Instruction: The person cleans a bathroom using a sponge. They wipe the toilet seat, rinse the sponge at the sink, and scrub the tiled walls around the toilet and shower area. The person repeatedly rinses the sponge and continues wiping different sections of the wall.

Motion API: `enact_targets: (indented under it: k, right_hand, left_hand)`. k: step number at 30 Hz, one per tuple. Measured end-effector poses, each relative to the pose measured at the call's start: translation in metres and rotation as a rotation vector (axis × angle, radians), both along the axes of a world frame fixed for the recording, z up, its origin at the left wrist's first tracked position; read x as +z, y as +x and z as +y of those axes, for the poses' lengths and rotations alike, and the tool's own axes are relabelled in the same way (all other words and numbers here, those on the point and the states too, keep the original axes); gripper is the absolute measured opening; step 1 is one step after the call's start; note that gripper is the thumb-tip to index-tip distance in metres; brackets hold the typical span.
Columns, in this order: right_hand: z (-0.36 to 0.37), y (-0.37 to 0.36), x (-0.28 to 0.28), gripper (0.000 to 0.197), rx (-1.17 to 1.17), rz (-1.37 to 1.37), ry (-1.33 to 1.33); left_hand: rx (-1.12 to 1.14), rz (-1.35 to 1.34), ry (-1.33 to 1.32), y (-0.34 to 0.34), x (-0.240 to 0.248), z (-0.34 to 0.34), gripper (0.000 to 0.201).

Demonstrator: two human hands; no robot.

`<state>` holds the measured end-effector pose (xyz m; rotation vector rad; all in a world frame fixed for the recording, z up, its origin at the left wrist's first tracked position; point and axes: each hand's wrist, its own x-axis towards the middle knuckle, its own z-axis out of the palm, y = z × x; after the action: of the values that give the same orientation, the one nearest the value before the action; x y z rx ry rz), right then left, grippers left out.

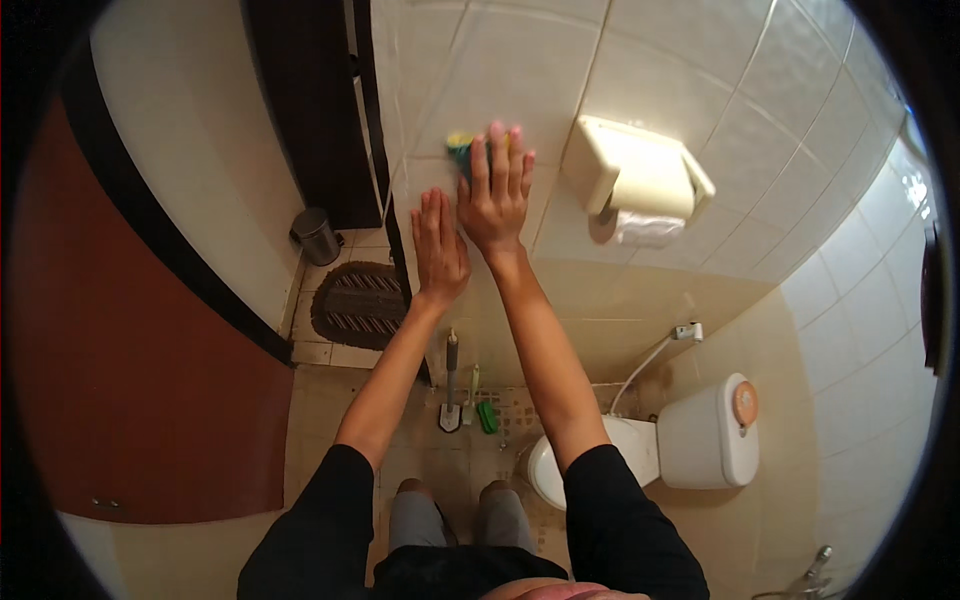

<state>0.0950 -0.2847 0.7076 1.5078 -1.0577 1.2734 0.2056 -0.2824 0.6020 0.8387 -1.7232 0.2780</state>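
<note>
My right hand [492,210] presses a yellow and blue-green sponge [459,148] against the white tiled wall [520,65]. Its fingers stretch over the sponge and cover most of it; a bit of it shows past them on the left. Slightly lower and to the left, my left hand [438,255] rests flat on the same wall with its fingers extended, holding nothing. Both arms reach forward, the hands almost side by side.
A toilet paper holder [640,178] with a roll juts from the wall to the right. Below are a toilet [690,450], a spray hose [645,370], a long-handled brush [451,385] and a green scrub brush [487,417]. Left, beyond the wall's edge, lie a doormat [358,305] and a bin [317,237].
</note>
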Motion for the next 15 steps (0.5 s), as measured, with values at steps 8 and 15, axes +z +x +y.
enact_targets:
  k: [8,15]
  right_hand:
    - [0.027,-0.131,-0.183,0.061,0.013,0.129,0.031]
    - [0.05,-0.265,-0.214,0.06,-0.108,-0.672,-0.412]
  left_hand:
    - [-0.156,-0.014,-0.11,0.0,-0.116,0.03,0.073]
    - [-0.228,-0.147,-0.28,-0.021,-0.142,0.055,0.081]
